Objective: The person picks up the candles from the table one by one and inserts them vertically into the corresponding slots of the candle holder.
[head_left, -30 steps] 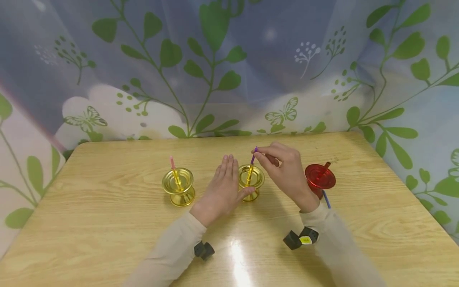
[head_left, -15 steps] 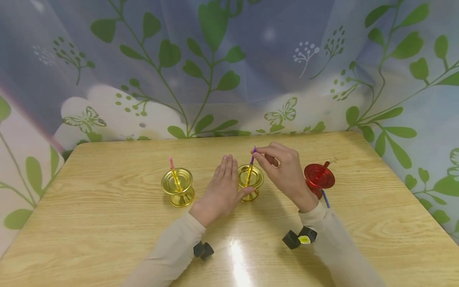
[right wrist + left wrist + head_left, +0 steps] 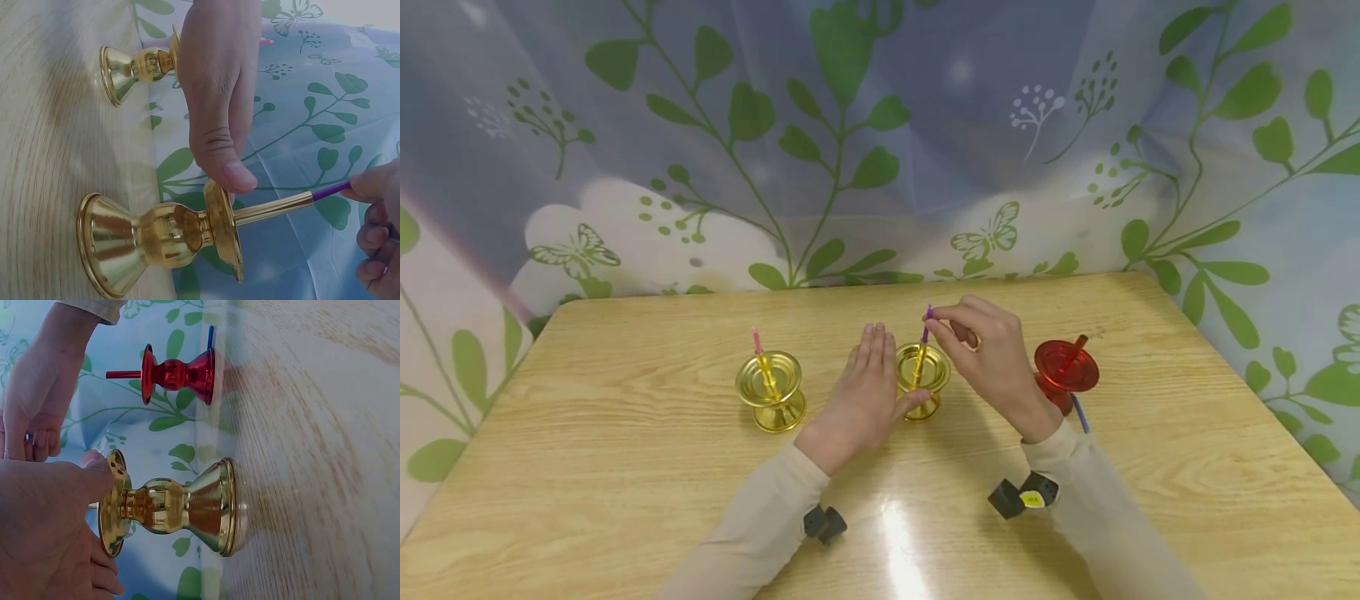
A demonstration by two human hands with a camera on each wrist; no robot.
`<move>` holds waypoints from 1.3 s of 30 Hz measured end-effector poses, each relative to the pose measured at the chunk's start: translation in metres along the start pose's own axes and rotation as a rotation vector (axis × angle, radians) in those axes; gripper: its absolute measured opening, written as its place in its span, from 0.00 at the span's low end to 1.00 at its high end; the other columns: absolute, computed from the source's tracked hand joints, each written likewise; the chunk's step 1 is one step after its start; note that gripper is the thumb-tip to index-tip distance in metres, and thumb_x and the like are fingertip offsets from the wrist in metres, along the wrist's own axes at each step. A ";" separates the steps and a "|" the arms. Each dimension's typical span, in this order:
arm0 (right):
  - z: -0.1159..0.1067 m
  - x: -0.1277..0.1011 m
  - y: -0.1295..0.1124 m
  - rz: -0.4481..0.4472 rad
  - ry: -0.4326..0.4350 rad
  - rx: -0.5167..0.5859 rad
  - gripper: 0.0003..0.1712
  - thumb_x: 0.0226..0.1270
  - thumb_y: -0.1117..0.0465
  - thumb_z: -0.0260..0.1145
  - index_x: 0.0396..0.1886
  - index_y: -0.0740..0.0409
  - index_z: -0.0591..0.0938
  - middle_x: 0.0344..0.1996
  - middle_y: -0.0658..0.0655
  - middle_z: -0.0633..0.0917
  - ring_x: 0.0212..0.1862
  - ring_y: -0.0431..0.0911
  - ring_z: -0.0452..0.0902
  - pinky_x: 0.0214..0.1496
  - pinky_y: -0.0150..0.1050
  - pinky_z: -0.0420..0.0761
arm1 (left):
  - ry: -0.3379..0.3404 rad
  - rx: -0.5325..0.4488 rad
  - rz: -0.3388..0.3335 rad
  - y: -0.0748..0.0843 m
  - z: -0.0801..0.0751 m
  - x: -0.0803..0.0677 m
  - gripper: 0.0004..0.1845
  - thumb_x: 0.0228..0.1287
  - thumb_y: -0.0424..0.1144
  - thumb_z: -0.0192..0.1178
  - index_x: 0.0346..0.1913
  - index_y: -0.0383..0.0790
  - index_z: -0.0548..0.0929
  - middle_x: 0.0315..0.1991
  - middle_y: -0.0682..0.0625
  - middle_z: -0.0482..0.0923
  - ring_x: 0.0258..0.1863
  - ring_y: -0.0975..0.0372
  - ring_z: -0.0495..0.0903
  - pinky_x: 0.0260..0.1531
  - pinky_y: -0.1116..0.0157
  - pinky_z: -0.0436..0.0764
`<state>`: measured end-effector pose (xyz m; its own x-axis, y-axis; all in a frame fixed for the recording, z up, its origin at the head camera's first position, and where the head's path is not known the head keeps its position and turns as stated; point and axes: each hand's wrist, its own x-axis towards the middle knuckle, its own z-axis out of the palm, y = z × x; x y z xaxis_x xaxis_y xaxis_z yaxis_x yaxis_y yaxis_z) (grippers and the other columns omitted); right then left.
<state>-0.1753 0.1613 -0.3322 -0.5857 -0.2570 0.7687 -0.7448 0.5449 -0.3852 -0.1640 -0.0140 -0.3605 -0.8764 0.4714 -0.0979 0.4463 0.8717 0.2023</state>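
Observation:
A gold candle holder (image 3: 931, 382) stands upright near the middle, its thin gold tube (image 3: 275, 209) rising from the dish. A slim purple candle (image 3: 331, 190) extends from the top of that tube. My right hand (image 3: 992, 358) pinches the candle's upper end between thumb and index finger, the other fingers curled in. My left hand (image 3: 859, 404) lies along the left side of the dish, fingers straight and together. Its thumb (image 3: 237, 175) touches the dish's near rim, so the dish sits in the fork of the hand.
To the left stands a second gold candle holder (image 3: 779, 410) bearing a pink candle (image 3: 757, 340). A red candle holder (image 3: 1066, 368) with a bare tube stands at the right, beside a thin blue stick (image 3: 1080, 412). A patterned curtain (image 3: 700, 167) hangs behind the wooden table (image 3: 647, 500).
Both hands keep the same pose on the holder and candle. The whole head view shifts very slightly left.

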 end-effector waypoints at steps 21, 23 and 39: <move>-0.001 -0.001 0.004 0.056 -0.023 0.008 0.05 0.57 0.68 0.73 0.34 0.63 0.87 0.17 0.47 0.72 0.20 0.39 0.63 0.21 0.30 0.61 | -0.008 -0.010 -0.003 -0.001 0.001 0.000 0.48 0.72 0.65 0.34 0.74 0.25 0.40 0.75 0.33 0.31 0.75 0.48 0.30 0.72 0.55 0.42; -0.002 -0.001 0.003 0.055 -0.019 0.016 0.05 0.56 0.68 0.73 0.34 0.63 0.88 0.16 0.47 0.71 0.20 0.38 0.62 0.21 0.30 0.61 | -0.008 -0.016 -0.004 -0.001 0.001 0.000 0.48 0.72 0.65 0.34 0.74 0.25 0.40 0.75 0.33 0.32 0.75 0.48 0.30 0.72 0.55 0.42; -0.005 0.000 0.005 0.026 -0.085 0.028 0.07 0.55 0.70 0.73 0.35 0.64 0.87 0.15 0.46 0.69 0.20 0.37 0.61 0.21 0.30 0.61 | 0.001 -0.045 0.005 -0.002 0.000 -0.001 0.48 0.72 0.64 0.35 0.74 0.25 0.40 0.75 0.33 0.32 0.75 0.48 0.30 0.73 0.54 0.42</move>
<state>-0.1777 0.1684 -0.3312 -0.6293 -0.3102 0.7126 -0.7368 0.5298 -0.4201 -0.1641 -0.0158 -0.3606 -0.8743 0.4758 -0.0958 0.4423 0.8624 0.2462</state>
